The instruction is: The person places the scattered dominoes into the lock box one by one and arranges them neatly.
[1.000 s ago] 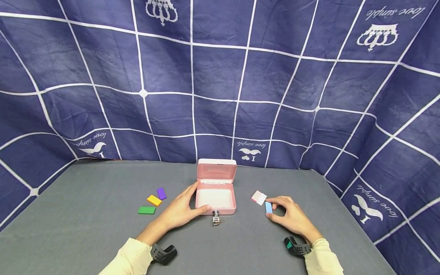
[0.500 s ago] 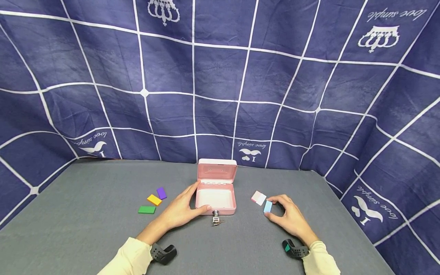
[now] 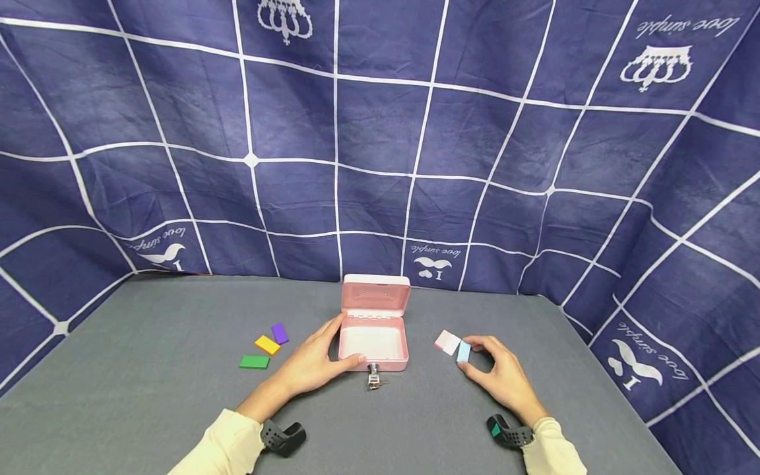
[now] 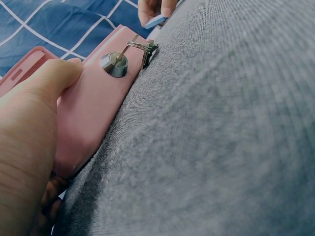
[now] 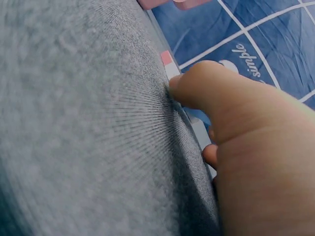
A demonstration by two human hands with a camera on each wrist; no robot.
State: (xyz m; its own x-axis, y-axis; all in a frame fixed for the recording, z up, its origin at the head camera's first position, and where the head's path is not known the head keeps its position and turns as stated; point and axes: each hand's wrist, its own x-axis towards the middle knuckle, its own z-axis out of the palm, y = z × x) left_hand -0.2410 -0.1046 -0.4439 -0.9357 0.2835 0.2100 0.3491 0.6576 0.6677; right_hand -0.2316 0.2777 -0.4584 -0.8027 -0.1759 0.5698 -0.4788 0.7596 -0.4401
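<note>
Pinching the blue block [image 3: 464, 352] between thumb and fingertips of the right hand [image 3: 501, 373], right of the box [image 3: 388, 365], level with its front half. Hard to tell whether touching the table [image 3: 415, 429] or just clear of it. Best, probably, to press lightly on the ends, turn slowly and avoid nudging the pink-white piece [image 3: 447, 342], lying just beside, on the box's side. Gripping the box's left front corner with the left hand [image 3: 315, 359], thumb over the front rim; worth bracing firmly against sliding. Standing open, with the lid [image 3: 376, 298] raised at the back and keys [image 3: 373, 380] at the lock [image 4: 115, 64] in front. Left of the box, past that hand: green block [image 3: 254, 362], orange block [image 3: 268, 345], purple block [image 3: 280, 334], near one another. Around the box, grey ribbed fabric as tabletop; behind it, a blue cloth [image 3: 380, 119], white-gridded, loosely rippled, with upside-down lettering.
</note>
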